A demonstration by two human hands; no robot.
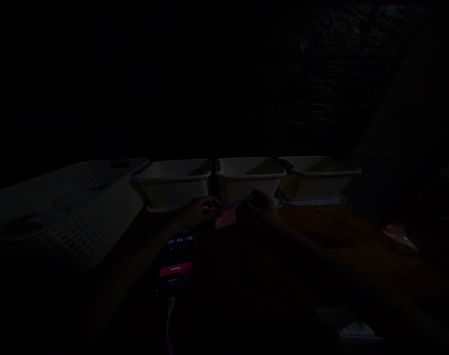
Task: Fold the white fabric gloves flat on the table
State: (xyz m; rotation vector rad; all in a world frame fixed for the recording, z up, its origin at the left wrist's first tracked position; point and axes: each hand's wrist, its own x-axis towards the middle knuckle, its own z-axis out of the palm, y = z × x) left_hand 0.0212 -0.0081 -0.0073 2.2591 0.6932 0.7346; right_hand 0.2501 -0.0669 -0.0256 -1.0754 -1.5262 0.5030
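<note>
The scene is very dark. My left hand [200, 209] and my right hand [259, 209] meet over the wooden table [338, 236], just in front of the middle white tub [250, 177]. Between them they hold a small pink piece with a dark strip along its top [227, 214]; I cannot make out what it is. Both hands have their fingers closed on it, the left at its left end, the right at its right end.
Three white tubs stand in a row at the back: left [174, 180], middle, and right [316, 177]. A large white perforated basket [80, 217] lies at the left. A phone [178, 259] showing a timer lies near me. Something pale [399, 236] rests at the right.
</note>
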